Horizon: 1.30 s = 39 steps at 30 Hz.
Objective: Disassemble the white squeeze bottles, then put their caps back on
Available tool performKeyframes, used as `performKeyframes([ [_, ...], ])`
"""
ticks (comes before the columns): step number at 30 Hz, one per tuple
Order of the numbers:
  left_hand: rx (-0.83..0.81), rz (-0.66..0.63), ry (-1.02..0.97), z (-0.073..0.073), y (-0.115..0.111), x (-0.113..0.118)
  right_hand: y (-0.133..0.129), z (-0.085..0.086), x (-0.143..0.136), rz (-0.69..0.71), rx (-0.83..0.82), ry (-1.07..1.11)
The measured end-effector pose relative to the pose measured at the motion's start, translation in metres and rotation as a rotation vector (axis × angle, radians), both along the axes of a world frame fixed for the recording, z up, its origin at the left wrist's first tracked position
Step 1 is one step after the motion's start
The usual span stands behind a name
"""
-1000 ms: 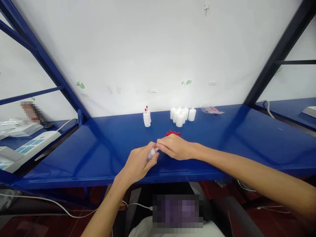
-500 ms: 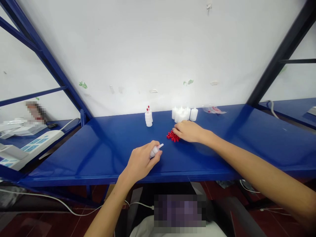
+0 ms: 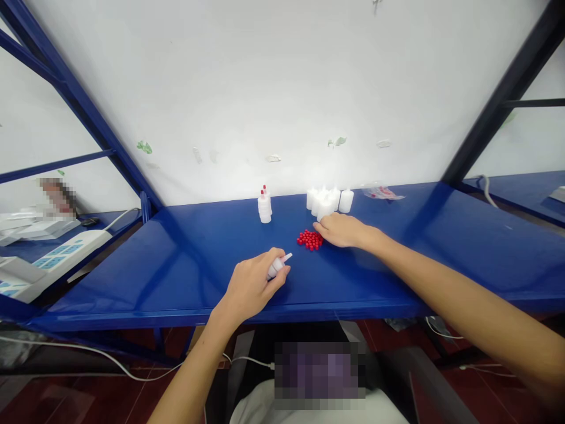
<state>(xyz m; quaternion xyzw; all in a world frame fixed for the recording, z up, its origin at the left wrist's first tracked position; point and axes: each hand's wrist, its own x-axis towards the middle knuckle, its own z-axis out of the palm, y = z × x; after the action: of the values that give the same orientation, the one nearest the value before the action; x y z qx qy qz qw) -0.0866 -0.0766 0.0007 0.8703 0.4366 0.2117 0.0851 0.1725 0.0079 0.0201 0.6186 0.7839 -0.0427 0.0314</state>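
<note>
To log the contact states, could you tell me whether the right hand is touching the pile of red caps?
Cannot tell. In the head view the right hand has its fingertips at the edge of the red caps, with no clear gap or contact visible.

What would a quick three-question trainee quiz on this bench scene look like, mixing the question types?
1. True or false: the left hand grips a small white bottle whose nozzle has no red cap.
2. Where is the right hand? A) on the power strip B) at the pile of red caps C) on the capped bottles
3. Fill in: the bottles already fitted with red caps stand to the ___ of the uncapped white bottles in the head view.

Key: 1 true; 2 B; 3 left
</note>
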Motion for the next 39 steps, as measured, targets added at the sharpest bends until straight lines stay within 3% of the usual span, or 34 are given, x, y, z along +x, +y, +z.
performKeyframes([
  [13,0.011,-0.002,-0.011,0.000,0.000,0.001,-0.002,0.000,-0.004,0.078,0.046,0.014],
  [18,0.009,0.003,-0.009,0.000,0.000,0.001,0.000,0.003,0.000,0.049,0.049,0.029],
  [26,0.017,-0.003,-0.010,0.000,0.000,0.000,0.003,0.006,0.010,0.151,-0.004,0.104],
  [33,0.016,-0.002,-0.011,0.000,0.000,0.001,0.006,0.011,0.021,0.332,-0.101,0.271],
  [39,0.006,-0.002,-0.008,0.001,0.000,0.001,0.006,0.015,0.023,0.330,-0.104,0.243],
])
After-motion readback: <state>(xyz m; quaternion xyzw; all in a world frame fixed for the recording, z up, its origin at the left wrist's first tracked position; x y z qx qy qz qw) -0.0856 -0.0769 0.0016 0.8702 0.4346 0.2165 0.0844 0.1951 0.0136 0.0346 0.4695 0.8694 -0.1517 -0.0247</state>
